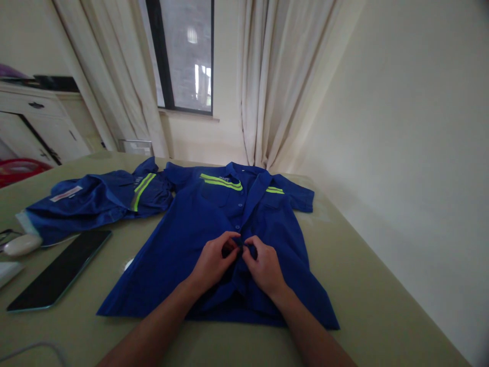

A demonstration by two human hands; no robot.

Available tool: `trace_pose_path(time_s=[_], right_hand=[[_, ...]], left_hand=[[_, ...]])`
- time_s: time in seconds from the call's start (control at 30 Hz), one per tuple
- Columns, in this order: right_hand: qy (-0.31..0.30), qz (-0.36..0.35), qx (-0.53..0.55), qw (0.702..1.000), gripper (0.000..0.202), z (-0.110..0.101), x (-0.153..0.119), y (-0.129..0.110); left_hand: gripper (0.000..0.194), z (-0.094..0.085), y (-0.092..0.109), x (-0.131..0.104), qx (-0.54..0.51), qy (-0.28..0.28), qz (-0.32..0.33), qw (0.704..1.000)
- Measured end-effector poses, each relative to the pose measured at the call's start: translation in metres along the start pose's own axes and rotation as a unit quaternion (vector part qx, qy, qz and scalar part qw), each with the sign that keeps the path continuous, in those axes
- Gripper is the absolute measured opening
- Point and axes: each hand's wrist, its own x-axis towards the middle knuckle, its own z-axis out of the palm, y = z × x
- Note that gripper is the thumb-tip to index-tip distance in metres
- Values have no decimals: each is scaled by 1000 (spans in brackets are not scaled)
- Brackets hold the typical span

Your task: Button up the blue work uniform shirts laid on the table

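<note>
A blue short-sleeved work shirt [191, 224] with yellow-green reflective stripes lies spread face up, its collar at the far end. Both hands meet over its front placket, below the middle. With thumb and fingertips, my left hand [217, 257] pinches one front edge of the shirt. Close beside it, my right hand [263, 262] pinches the other edge the same way. A small button [238, 227] shows just above the fingers, and another sits higher up. Whatever lies right between the fingertips is hidden. The upper front hangs apart near the collar.
A second blue garment [103, 196] with reflective stripes lies crumpled on the table [355, 275] at the left. Nearer are a dark tablet [59, 270] and a white computer mouse [23, 245]. A wall [420, 153] borders the table's right side; curtains [263, 76] hang behind.
</note>
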Motion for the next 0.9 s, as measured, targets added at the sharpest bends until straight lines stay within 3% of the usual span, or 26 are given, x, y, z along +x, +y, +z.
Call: trace_pose_path(time_s=[0.13,0.4,0.63,0.9], right_hand=[[8,17,45,999,15,2,0,2],[-21,19,85,996,13,1,-3,-1],[-42,37,165,985,28,-6,1,-2],[-48,35,114,992,6,-3,4,1]], left_hand=[[35,-1,-1,-1,2,4,7,1000],[24,-1,-1,-5,67,7,59,996],[13,-4,5,-3,62,25,13,998],[16,0,3,-1,-35,15,-36,999]])
